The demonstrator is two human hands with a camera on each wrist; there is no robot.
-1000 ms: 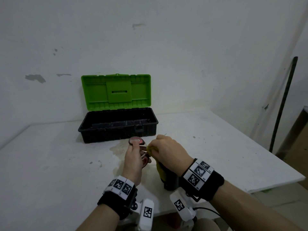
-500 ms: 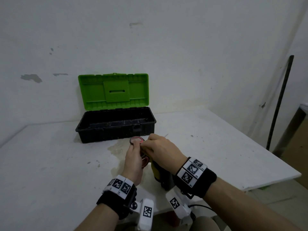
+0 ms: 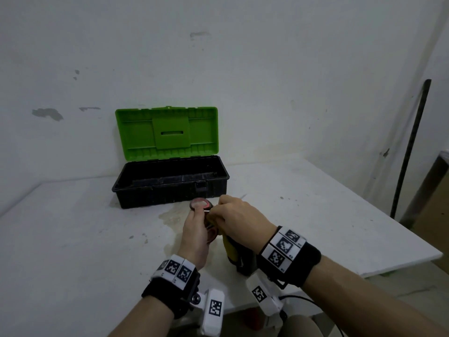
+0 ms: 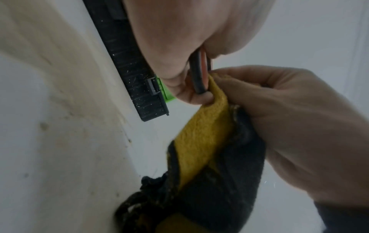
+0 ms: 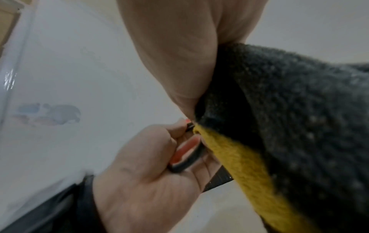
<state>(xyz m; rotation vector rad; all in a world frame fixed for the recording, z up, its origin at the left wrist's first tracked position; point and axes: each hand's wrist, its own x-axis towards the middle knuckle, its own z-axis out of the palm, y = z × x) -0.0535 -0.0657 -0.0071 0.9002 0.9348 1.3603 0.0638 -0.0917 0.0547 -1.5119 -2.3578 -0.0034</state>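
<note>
Scissors [image 3: 201, 204] meet rag [image 3: 229, 246] over the surface [image 3: 73, 239]
Left grip [image 3: 195, 235] is clenched round the scissors, lengthwise toward the toolbox [image 3: 170, 188], red loop leading; right grip [image 3: 239, 221] pinches the rag against them.

Close up, our left hand [image 4: 179, 39] grips a black-and-orange handle loop [image 4: 198, 78] while our right hand [image 4: 289, 123] pinches a yellow-and-grey cloth [image 4: 201, 135] right against it, w/ the black toolbox [image 4: 127, 59], green lid [image 4: 166, 93] peeking out, on the stained table [image 4: 60, 126] in the bkgd.
</note>
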